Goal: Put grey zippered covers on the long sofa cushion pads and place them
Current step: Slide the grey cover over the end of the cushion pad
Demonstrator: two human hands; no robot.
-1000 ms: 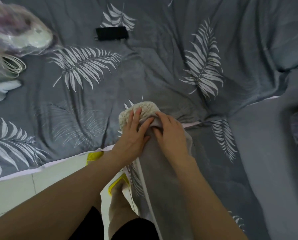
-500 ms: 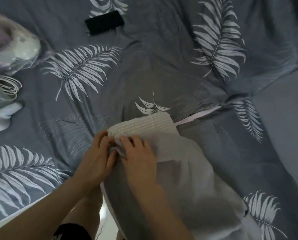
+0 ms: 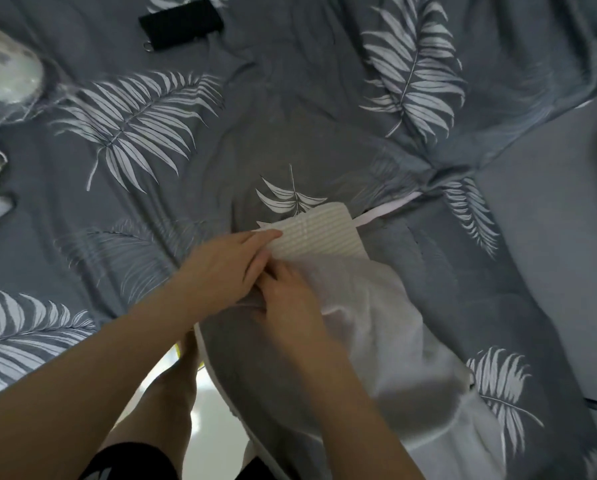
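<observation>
- Left hand (image 3: 227, 268) pinches the cover (image 3: 252, 372) hem against the pad (image 3: 319, 235), at the pad's near-left corner. Right hand (image 3: 290, 299) touches it just behind, fingers curled into the same stretch of hem.
- Pad where?
- On the leaf-print bedsheet (image 3: 151, 188). Ribbed white end is bare and points away from the person; the rest is inside the cover. Long axis runs from that bare end back toward the person and off the bed edge.
- So pull direction?
- My read: hem goes forward along that axis, away from the body, over the bare end. Bare end lies just beyond both sets of fingertips, left hand nearer it.
- Right side of the pad?
- No hand on it. Both sit at the left corner. Cover fabric at the pad's right corner lies slack and bunched. Likely the right hand has to cross over there, else the hem goes on skewed.
- Labels, brands?
- None readable. Pad and cover show no print. Black pouch (image 3: 181, 24) with a metal ring lies well beyond the pad, left of its axis, no legible text. Plastic bag (image 3: 9, 71) is far left of the pad, contents blurred.
</observation>
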